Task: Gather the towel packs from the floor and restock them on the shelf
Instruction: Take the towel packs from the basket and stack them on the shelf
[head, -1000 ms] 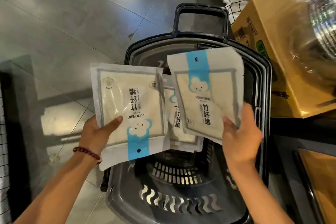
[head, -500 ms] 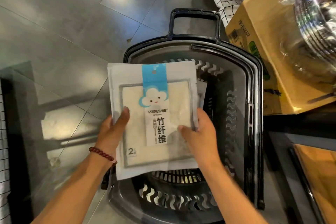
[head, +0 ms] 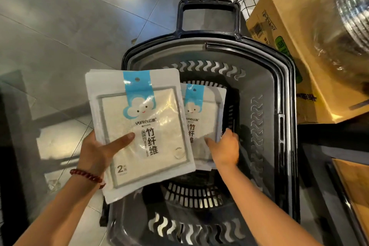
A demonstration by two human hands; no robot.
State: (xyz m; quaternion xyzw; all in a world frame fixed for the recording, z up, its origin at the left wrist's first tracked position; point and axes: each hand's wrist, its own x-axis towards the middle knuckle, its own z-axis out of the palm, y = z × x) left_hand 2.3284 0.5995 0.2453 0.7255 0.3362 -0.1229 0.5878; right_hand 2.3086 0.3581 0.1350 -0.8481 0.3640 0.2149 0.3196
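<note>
My left hand grips a stack of white towel packs with a blue cloud label, thumb across the front, above the left side of a dark plastic basket. Further packs lie inside the basket, partly hidden behind the held stack. My right hand reaches down into the basket and takes hold of the lower right corner of the top pack there, fingers curled at its edge.
The basket stands on a grey tiled floor, its handle at the far end. A cardboard box with wrapped metal bowls sits to the right. A dark shelf edge runs at lower right.
The two packs held apart a second ago were brought together into one stack in my left hand. My right hand let go and dropped into the basket onto another pack.
</note>
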